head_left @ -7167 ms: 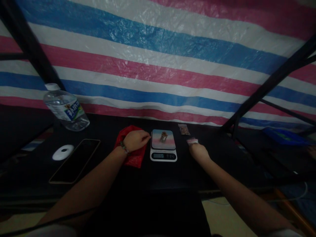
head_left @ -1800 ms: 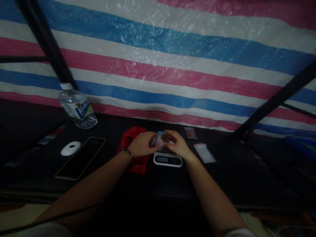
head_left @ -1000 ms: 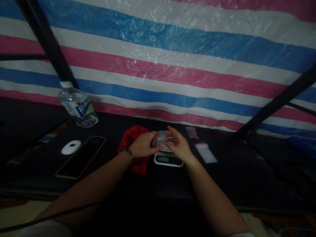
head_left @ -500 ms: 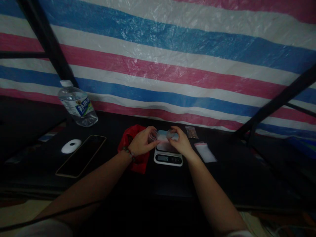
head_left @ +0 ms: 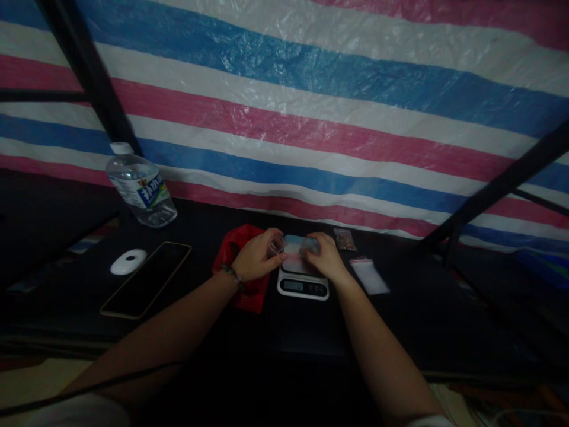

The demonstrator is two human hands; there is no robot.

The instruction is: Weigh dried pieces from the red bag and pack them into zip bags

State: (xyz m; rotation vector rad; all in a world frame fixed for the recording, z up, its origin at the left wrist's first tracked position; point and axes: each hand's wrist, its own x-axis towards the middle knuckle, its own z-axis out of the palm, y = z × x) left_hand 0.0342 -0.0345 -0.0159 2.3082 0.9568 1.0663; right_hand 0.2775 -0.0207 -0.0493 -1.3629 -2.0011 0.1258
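Observation:
A small white digital scale [head_left: 303,287] with a reflective plate stands in front of me, its display lit. My left hand [head_left: 256,256] is closed around a small clear round container [head_left: 277,244] at the plate's left edge. On the right side of the plate, my right hand [head_left: 326,256] grips a small clear piece [head_left: 308,245]; whether it is a lid or a cup I cannot tell. Under and beside my left wrist lies a red plastic bag [head_left: 254,300], with something dark inside its opening.
Right of the scale lie a zip bag of brownish bits [head_left: 345,239] and a whitish zip bag [head_left: 370,275]. To the left are a phone [head_left: 146,279], a white oval case [head_left: 128,262] and a clear bottle [head_left: 144,190]. Striped sheeting [head_left: 311,130] hangs behind, between dark bars.
The fingers of my right hand have curled in further over the clear piece. My left hand has barely moved, and the objects around stay where they were.

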